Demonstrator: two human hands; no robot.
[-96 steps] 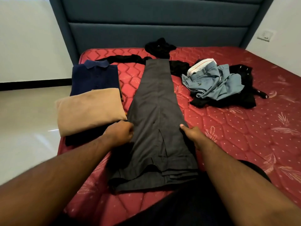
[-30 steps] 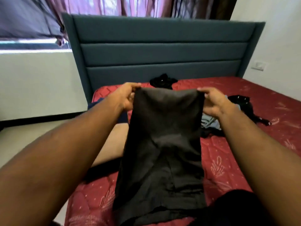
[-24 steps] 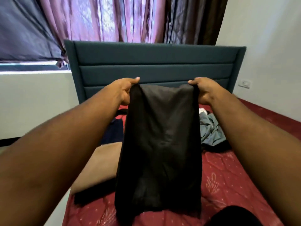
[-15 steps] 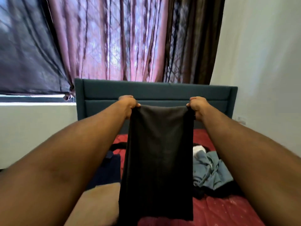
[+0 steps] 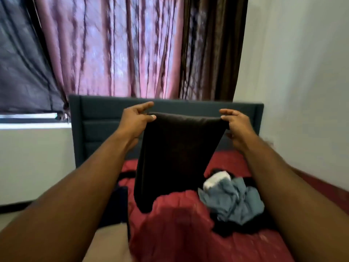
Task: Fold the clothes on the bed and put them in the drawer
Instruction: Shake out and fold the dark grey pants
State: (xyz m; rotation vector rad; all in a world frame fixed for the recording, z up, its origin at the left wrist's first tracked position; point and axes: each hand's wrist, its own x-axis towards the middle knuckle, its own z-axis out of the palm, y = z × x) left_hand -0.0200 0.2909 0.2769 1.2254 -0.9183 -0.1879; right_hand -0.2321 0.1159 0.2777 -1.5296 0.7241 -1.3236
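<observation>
Dark grey trousers [image 5: 175, 154] hang in the air over the red mattress [image 5: 181, 233], folded over at the top edge. My left hand [image 5: 135, 121] pinches the top left corner between thumb and fingers. My right hand [image 5: 235, 122] pinches the top right corner. The lower end of the trousers swings above the bed. A crumpled blue-grey garment with a white band [image 5: 230, 199] lies to the right on black clothes [image 5: 243, 225]. A folded beige garment [image 5: 111, 242] and a folded navy shirt [image 5: 119, 203] lie at the left, partly behind my left arm.
A dark blue padded headboard [image 5: 98, 133] stands behind the bed. Maroon and brown curtains [image 5: 132, 46] hang above it. A white wall [image 5: 298, 91] runs along the right side. Pale floor [image 5: 11, 214] shows at the left. No drawer is in view.
The trousers, flat on the bed 3.2 s ago, were lifted by both hands. Since half a second ago the hanging part looks shorter and swings forward, and my view has tilted up.
</observation>
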